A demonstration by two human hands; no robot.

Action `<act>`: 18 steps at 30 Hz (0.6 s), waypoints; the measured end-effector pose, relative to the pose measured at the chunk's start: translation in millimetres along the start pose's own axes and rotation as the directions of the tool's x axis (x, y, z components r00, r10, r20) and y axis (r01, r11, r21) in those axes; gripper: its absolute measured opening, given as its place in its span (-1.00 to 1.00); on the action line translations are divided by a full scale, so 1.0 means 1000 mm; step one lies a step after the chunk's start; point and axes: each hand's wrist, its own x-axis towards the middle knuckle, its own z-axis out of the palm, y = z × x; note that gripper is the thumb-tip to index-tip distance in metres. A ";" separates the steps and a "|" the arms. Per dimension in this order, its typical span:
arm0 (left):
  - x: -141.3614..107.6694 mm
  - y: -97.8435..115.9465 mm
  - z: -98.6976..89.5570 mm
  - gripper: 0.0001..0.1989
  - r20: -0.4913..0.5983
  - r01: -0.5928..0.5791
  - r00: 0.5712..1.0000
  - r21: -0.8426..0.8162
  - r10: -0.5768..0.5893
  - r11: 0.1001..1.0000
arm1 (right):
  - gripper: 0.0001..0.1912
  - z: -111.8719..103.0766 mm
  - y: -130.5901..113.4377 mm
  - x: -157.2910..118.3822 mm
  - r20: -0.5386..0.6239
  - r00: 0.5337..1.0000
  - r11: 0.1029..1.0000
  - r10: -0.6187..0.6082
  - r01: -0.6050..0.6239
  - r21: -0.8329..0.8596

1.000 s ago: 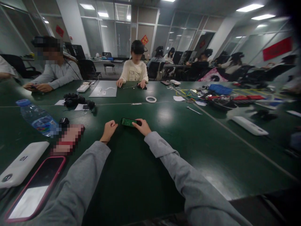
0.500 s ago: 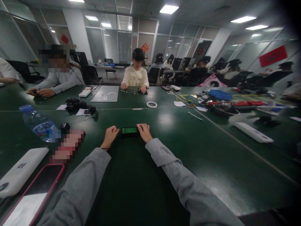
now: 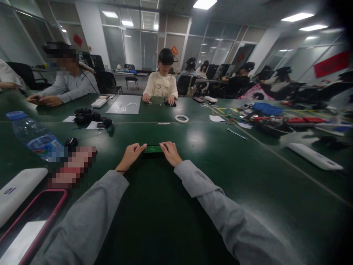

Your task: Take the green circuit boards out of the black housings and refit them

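A green circuit board [image 3: 153, 148] in a dark rectangular case lies between my hands, just above or on the green tabletop; I cannot tell which. My left hand [image 3: 132, 154] pinches the left end of the case, thumb along the edge and fingers curled. At the opposite end my right hand [image 3: 171, 153] grips with thumb and fingers bent over the case. The undersides of the case and the fingertips behind it are hidden.
To the left stand a water bottle [image 3: 38, 138], a phone with a pink edge [image 3: 56, 209] and a white power bank [image 3: 20, 191]. Farther off are a tape roll [image 3: 182, 119], a wrench [image 3: 237, 134] and tangled cables [image 3: 228, 114]. A co-worker [image 3: 161, 84] sits opposite.
My left hand has closed in from beside the case onto its left end. The case appears tilted more away from me. The view has shifted slightly.
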 end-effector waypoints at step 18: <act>-0.003 0.006 -0.002 -0.56 0.091 0.036 0.995 0.023 -0.038 0.999 | -0.34 -0.006 -0.016 -0.006 0.116 0.993 0.998 -0.037 0.043 -0.051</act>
